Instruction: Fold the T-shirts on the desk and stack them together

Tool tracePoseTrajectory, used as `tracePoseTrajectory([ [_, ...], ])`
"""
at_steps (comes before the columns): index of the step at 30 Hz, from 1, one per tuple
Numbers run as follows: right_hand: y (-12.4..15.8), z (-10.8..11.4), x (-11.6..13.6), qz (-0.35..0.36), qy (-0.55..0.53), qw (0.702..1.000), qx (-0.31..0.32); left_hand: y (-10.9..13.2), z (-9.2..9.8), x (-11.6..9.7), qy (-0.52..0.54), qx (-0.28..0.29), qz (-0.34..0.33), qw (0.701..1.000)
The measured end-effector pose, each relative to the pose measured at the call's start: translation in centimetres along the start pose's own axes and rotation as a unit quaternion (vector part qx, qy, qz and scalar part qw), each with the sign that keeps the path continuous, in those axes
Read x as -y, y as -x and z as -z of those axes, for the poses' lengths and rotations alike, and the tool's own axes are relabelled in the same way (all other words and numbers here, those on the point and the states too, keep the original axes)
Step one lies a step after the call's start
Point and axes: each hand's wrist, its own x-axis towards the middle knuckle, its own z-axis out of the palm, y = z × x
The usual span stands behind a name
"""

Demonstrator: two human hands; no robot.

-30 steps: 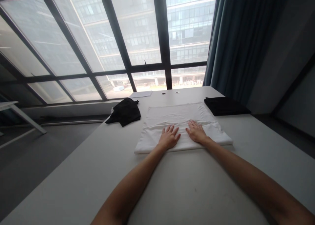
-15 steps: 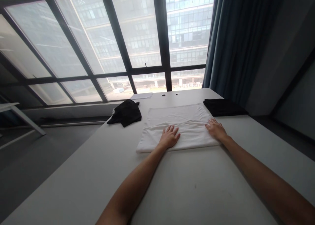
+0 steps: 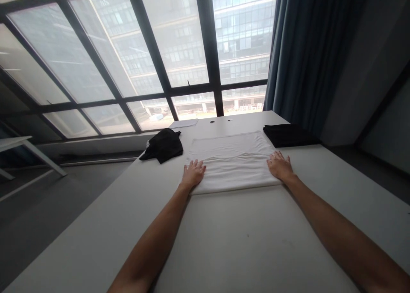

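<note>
One big dark-framed window (image 3: 173, 36) takes up most of the view past the folded white cloth (image 3: 235, 173), with a blue-grey curtain (image 3: 297, 49) hanging beyond that cloth and off to its right. Then there's the white surface (image 3: 250, 241) underneath it all. The white cloth lies flat in the middle of it, near part doubled over, with some light wrinkles across. Folded black cloth (image 3: 288, 136) sits just off its far right corner; crumpled black cloth (image 3: 165, 145) is to its left, and a thin white sheet (image 3: 183, 123) lies farther back on that side. Left hand (image 3: 194, 173) and right hand (image 3: 279, 165) rest palm-down on its two side edges, fingers spread, nothing clenched. Tiny dark round spot (image 3: 212, 121) behind it too.
</note>
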Motion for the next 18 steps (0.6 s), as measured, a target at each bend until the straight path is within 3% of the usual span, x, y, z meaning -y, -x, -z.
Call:
tracePoseTrajectory([
  [3,1.3,0.9,3.1,0.059,-0.02,0.995,-0.073,0.5,0.1,-3.8,0.011,-0.055,-0.067,0.996],
  [7,3.9,0.9,8.1,0.162,-0.072,0.984,-0.009,1.8,-0.9,-8.3,0.035,-0.019,-0.162,0.986],
  [10,5.4,0.7,10.0,0.199,-0.065,0.976,0.055,2.6,-1.5,-9.6,0.027,0.022,-0.178,0.983],
  [15,6.6,1.0,10.9,0.217,-0.09,0.972,0.019,3.4,-1.5,-11.4,0.048,-0.02,-0.196,0.979],
  [18,7.2,0.6,11.7,0.238,-0.109,0.964,0.05,4.2,-2.2,-13.0,0.059,-0.001,-0.217,0.974],
])
